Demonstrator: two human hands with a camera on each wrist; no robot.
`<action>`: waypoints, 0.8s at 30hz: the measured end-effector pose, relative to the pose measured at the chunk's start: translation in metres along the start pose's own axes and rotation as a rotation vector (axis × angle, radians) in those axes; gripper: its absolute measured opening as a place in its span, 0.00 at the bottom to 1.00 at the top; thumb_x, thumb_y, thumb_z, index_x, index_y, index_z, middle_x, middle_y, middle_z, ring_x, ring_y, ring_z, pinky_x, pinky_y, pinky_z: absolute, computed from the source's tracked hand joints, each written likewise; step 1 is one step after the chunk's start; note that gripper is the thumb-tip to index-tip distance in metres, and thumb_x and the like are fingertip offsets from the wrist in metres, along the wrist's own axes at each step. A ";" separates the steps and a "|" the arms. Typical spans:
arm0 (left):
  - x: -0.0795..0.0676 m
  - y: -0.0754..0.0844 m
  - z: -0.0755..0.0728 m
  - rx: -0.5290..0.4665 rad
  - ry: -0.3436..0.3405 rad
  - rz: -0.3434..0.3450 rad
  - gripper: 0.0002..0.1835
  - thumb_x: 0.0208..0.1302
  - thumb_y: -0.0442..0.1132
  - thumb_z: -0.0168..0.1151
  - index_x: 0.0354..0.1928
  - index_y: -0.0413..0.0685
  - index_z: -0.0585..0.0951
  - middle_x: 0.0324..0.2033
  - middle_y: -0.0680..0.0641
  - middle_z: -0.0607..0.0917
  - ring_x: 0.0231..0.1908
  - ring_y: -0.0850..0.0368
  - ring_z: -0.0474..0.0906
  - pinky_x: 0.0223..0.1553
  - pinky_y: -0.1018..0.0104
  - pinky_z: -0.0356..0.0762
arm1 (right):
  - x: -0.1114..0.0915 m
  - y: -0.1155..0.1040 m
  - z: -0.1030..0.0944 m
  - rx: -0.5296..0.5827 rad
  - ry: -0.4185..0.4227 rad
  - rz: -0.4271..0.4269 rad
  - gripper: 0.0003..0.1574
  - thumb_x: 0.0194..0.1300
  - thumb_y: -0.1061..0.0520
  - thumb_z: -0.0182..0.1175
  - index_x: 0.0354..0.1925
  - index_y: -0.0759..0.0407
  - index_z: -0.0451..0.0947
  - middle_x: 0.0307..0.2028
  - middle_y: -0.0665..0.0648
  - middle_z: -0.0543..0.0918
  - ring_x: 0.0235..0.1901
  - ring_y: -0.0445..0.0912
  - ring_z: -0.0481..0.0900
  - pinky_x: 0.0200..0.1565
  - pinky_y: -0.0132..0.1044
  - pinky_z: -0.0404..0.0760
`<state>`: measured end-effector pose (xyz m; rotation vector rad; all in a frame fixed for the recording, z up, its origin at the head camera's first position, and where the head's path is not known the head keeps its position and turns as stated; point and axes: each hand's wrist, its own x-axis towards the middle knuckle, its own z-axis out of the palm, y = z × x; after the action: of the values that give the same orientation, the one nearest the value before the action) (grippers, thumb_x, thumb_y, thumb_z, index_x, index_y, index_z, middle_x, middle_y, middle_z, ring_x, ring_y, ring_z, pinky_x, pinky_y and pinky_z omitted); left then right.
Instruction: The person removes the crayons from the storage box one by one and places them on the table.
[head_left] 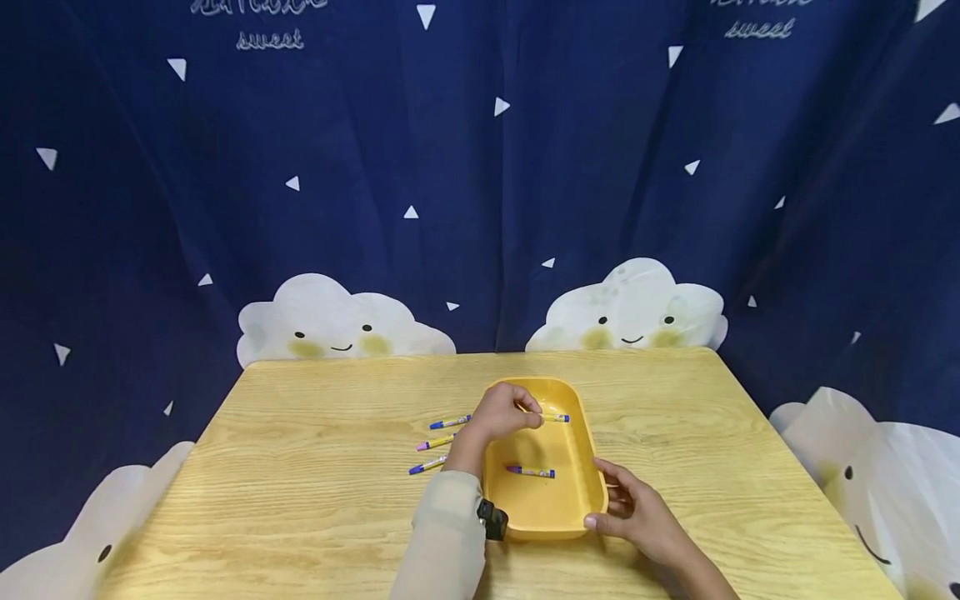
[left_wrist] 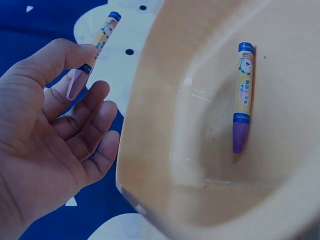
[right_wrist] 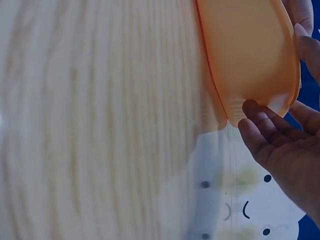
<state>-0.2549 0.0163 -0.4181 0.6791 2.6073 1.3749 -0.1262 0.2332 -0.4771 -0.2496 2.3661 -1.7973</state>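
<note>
held crayon: a stubby crayon in a yellow printed paper wrapper with blue bands, a cartoon animal and a purplish-pink tip (left_wrist: 105, 33), seen over the far end of the tray in the head view; its blue butt points right there.
left hand: the person's bare left hand (head_left: 512, 413) pinches that crayon between thumb and fingers, the other fingers loosely bent.
tray: a deep yellow plastic tray with rounded corners (head_left: 543, 510), glossy inside.
crayon in tray: a yellow-wrapped crayon with a purple tip (head_left: 532, 472) lies flat on the tray's floor, in its nearer half, tip to the left, blue butt to the right.
right hand: the person's bare right hand (head_left: 639, 512) grips the tray's near right corner, thumb and fingers bent about it from outside.
crayons left of tray: a blue-tipped crayon (head_left: 448, 422), a pink-tipped crayon (head_left: 437, 442) and a second blue-tipped crayon (head_left: 428, 465), all yellow-wrapped, lie in a slanting row, tips away from the tray.
under tray: a pale wood-grain table (head_left: 315, 467).
</note>
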 end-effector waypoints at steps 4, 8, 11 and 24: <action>-0.010 0.001 -0.003 -0.018 0.001 -0.015 0.04 0.41 0.37 0.67 0.22 0.50 0.81 0.20 0.56 0.77 0.19 0.63 0.67 0.21 0.72 0.67 | -0.001 0.000 0.003 0.019 -0.009 0.007 0.49 0.45 0.59 0.66 0.61 0.61 0.52 0.51 0.67 0.65 0.45 0.57 0.71 0.42 0.35 0.72; -0.023 0.001 -0.009 -0.012 0.024 -0.024 0.04 0.41 0.39 0.67 0.21 0.51 0.80 0.21 0.57 0.76 0.19 0.63 0.67 0.21 0.71 0.67 | -0.001 -0.001 0.006 0.000 -0.005 -0.008 0.49 0.44 0.59 0.67 0.61 0.61 0.53 0.51 0.67 0.67 0.45 0.57 0.71 0.43 0.35 0.71; -0.030 0.001 -0.016 -0.006 0.059 -0.023 0.04 0.40 0.40 0.66 0.21 0.52 0.80 0.22 0.56 0.75 0.21 0.61 0.67 0.21 0.69 0.67 | 0.001 -0.002 0.005 -0.021 -0.002 -0.014 0.49 0.43 0.58 0.67 0.61 0.60 0.54 0.50 0.67 0.68 0.44 0.56 0.71 0.42 0.35 0.72; -0.058 -0.009 -0.027 -0.056 0.149 -0.021 0.04 0.43 0.40 0.65 0.24 0.53 0.80 0.29 0.52 0.76 0.31 0.57 0.70 0.30 0.67 0.69 | 0.003 -0.007 0.000 -0.254 0.083 -0.031 0.52 0.35 0.51 0.71 0.59 0.56 0.60 0.52 0.55 0.66 0.44 0.49 0.69 0.40 0.40 0.72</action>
<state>-0.2141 -0.0340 -0.4151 0.5597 2.6673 1.5416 -0.1286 0.2313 -0.4707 -0.2485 2.6628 -1.5446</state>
